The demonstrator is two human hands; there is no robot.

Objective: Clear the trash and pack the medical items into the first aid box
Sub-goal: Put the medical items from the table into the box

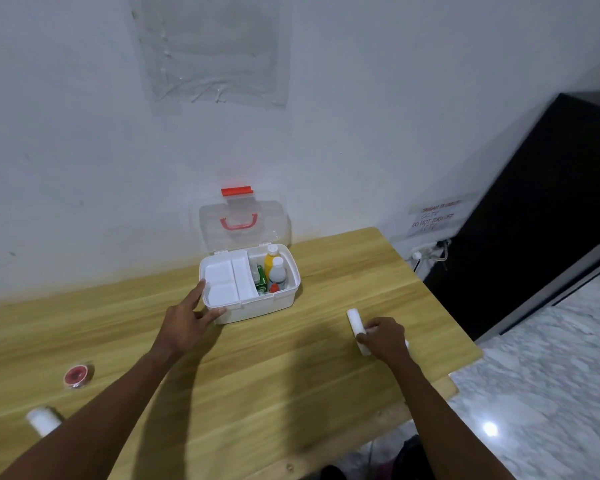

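Observation:
A white first aid box [257, 308] stands open on the wooden table [264, 375], its clear lid [243, 223] with a red handle leaning back toward the wall. A white tray fills its left half; a yellow bottle [270, 259], a white bottle [278, 273] and a green pack [261, 280] sit in its right half. My left hand [191, 317] rests against the box's near left corner, fingers spread along its rim. My right hand [383, 337] closes on a white bandage roll [355, 322] lying on the table to the box's right.
A red tape roll [76, 375] lies at the table's left. A white roll [44, 419] sits near the front left edge, partly behind my forearm. The table's right edge borders a marble floor [551, 375]. A black panel [541, 209] and a wall socket [428, 251] stand at the right.

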